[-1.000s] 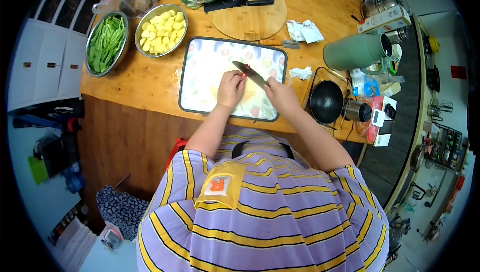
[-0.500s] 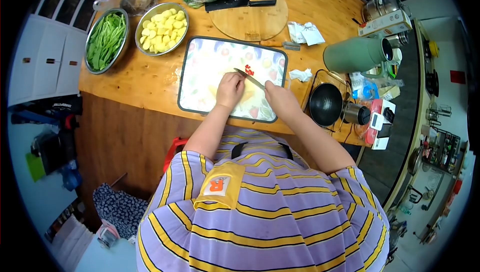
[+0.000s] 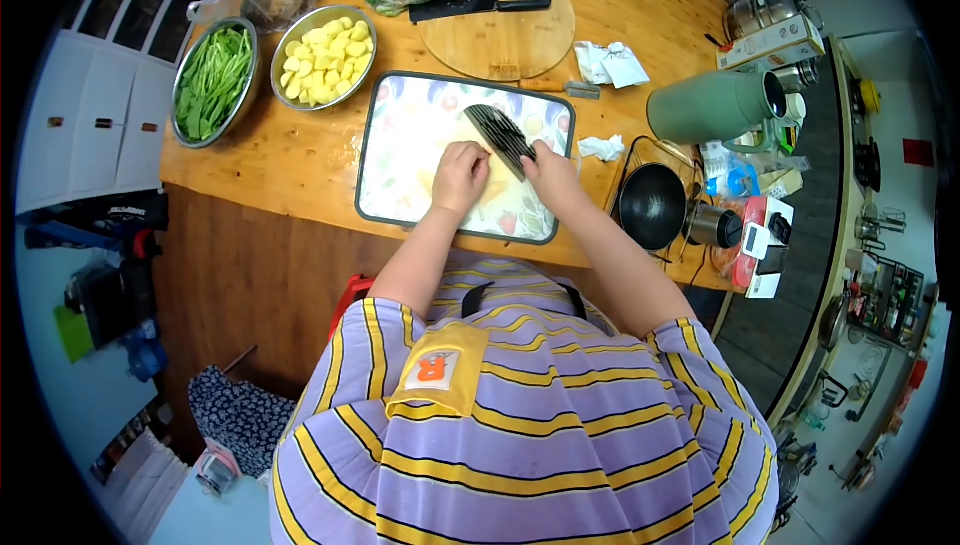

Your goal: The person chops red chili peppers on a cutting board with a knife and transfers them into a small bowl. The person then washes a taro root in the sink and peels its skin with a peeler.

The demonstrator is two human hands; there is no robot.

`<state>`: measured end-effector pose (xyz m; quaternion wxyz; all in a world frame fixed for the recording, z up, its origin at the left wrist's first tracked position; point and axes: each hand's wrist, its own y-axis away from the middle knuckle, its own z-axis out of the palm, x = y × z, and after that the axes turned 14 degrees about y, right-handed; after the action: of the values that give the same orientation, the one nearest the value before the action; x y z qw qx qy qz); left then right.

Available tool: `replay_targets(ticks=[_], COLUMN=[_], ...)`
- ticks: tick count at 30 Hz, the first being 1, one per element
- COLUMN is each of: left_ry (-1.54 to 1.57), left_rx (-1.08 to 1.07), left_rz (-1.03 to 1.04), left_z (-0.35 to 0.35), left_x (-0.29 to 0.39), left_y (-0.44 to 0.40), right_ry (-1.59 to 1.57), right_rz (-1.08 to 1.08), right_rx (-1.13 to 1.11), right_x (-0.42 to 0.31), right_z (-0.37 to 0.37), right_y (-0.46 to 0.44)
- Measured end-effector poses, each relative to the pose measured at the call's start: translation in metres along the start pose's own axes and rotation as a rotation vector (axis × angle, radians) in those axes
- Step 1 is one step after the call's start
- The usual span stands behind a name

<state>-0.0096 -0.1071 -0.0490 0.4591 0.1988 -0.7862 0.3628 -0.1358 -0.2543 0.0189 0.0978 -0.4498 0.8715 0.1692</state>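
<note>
The honey-coloured wooden counter (image 3: 300,175) spreads widest before me, its grain glossy. Nearest me on it lies my white cutting board (image 3: 400,145), a rectangle with rounded corners, a dark rim and a faded fruit-like print. Beyond it sits a round wooden board (image 3: 500,45), with a black cleaver (image 3: 455,7) across its far left part. To the left, a shiny metal bowl (image 3: 276,65) holds smooth, pale yellow chunks (image 3: 328,63).

My right grip (image 3: 553,183) is closed around the handle of a knife (image 3: 500,137), which is over the white board, slanting away from me to the left. Its blade is dark and broad, curved along the far side, with pale stripes running lengthwise. Half a second ago I saw it as a thin line, with small red pieces lying just past it; now its broad face is turned up and covers that spot.

My left grip (image 3: 462,180) is bunched, fingertips down near the blade, as it was then; whether they pinch anything, I cannot tell.
</note>
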Motion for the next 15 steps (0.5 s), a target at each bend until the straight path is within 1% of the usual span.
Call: replay_targets(ticks=[4, 7, 9, 15], left_ry=[0.018, 0.030, 0.018, 0.012], left_rx=[0.025, 0.048, 0.064, 0.025], left_rz=[-0.007, 0.061, 0.064, -0.023], left_z=[-0.001, -0.006, -0.008, -0.005], left_x=[0.001, 0.005, 0.005, 0.000], left_y=[0.000, -0.001, -0.001, 0.006], right_ry=[0.014, 0.083, 0.119, 0.179], right_rz=[-0.021, -0.035, -0.045, -0.084], right_rx=[-0.046, -0.099, -0.118, -0.167], right_x=[-0.008, -0.017, -0.017, -0.023], right_z=[-0.020, -0.033, -0.037, -0.039], right_y=[0.013, 0.023, 0.025, 0.027])
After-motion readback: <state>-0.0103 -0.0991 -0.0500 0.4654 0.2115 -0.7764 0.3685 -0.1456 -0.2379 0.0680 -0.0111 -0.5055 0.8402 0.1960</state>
